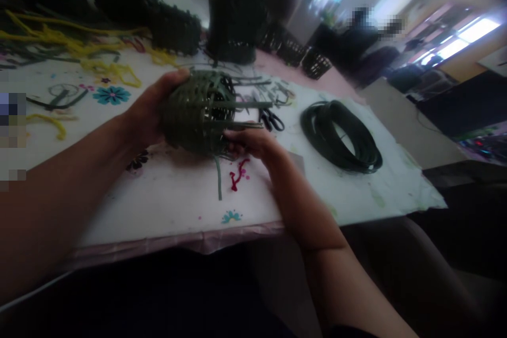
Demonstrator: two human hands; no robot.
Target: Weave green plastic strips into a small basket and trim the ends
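Observation:
A small dark green woven basket (pixel 186 116) lies on its side above the table, its opening turned to the right. Loose strip ends stick out of its rim to the right, and one hangs down. My left hand (pixel 152 108) is wrapped round the basket's left side. At the lower rim, my right hand (pixel 251 142) has its fingers closed on the rim and a strip there. Black-handled scissors (pixel 271 119) lie just beyond my right hand.
A coil of dark green strip (pixel 340 136) lies at the right. Yellow strips (pixel 51 34) are scattered at the back left. Larger dark baskets (pixel 237 16) stand at the back. The table's front edge (pixel 178 243) runs below my hands.

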